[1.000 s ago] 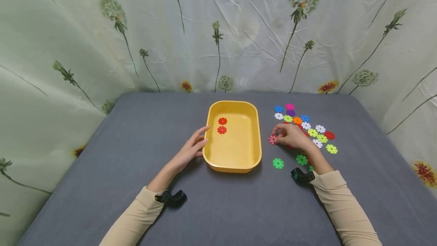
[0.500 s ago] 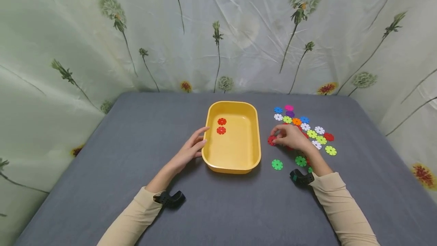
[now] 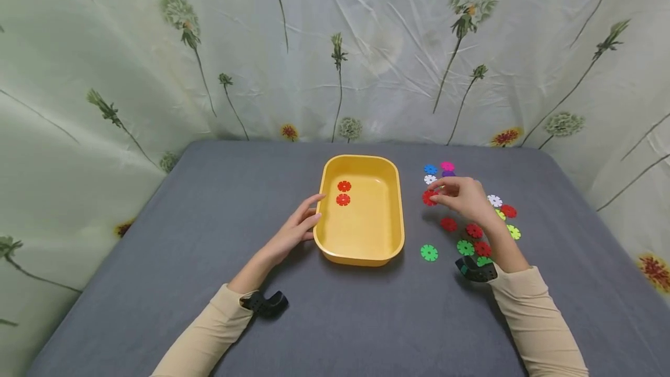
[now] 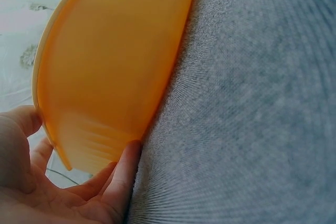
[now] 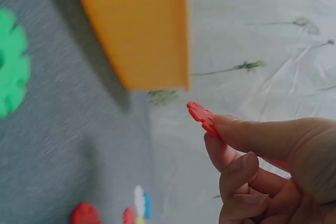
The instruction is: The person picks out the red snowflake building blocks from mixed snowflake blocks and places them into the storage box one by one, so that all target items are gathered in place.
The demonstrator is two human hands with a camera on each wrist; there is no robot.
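In the head view my right hand pinches a red notched plastic disc between thumb and forefinger. The right wrist view shows this disc tilted and clear of the table. A yellow tub stands in the middle of the table. Inside it, near its left wall, two red discs lie one behind the other. My left hand rests against the tub's left side with fairly straight fingers. From the left wrist, fingertips touch the orange-looking outer wall low down, and others meet the rim.
Right of the tub, several loose discs are spread out: red, green, white, blue and pink. My right hand covers part of the spread. A flower-printed curtain hangs behind the grey-covered table.
My right hand has lifted the red disc off the table and moved slightly away from me, uncovering red discs beneath where it was. My left hand and the tub have stayed put.
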